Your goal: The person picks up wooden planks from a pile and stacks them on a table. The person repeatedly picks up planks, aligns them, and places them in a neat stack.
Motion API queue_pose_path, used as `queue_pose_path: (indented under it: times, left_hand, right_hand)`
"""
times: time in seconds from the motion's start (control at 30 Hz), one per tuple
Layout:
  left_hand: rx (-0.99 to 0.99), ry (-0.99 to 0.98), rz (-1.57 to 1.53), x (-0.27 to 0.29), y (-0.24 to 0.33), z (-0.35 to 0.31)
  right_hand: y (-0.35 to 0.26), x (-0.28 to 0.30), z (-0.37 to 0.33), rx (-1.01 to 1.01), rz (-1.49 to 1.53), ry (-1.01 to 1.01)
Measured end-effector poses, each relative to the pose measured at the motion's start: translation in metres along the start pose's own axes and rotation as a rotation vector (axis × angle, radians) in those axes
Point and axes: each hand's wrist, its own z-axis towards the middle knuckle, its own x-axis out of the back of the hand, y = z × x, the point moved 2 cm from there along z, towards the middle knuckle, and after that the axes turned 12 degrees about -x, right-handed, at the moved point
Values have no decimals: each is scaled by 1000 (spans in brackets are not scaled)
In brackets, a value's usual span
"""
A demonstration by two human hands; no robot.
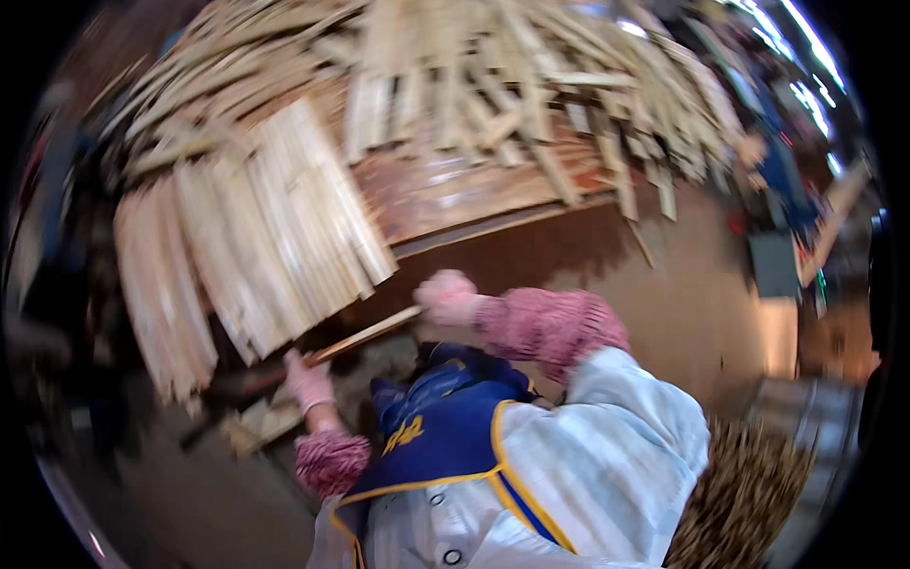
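Presently I log: one wood strip (pixel 365 338), ends grasped by left hand (pixel 310 381) and right hand (pixel 449 298), just short of the reddish-brown bench (pixel 427 199), heaped with pale slats (pixel 289 213); brown floor (pixel 701 303); bright lamps (pixel 813 40), upper right; stick pile (pixel 744 493), lower right.

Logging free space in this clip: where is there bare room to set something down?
Bare tabletop shows between the aligned strips, loose pile and front edge. Brown floor shows between that edge and the right sleeve. Crowded: the tabletop's left and back, and around the held strip.
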Motion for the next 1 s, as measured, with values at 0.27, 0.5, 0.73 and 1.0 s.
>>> queue_pose_path:
  times: [0.27,0.5,0.73,1.0]
  left_hand:
    - [-464,-390,80,-125,76,-100]
    - [-613,13,886,-29,95,-16]
    - [-535,70,1279,21,164,102]
    - [-264,122,1341,-19,159,185]
  right_hand:
    - [6,13,-33,-94,584,-332]
    - [27,25,91,-376,468,-169]
    - [-14,21,184,-393,583,-83]
    - [-60,-1,165,-549,504,-312]
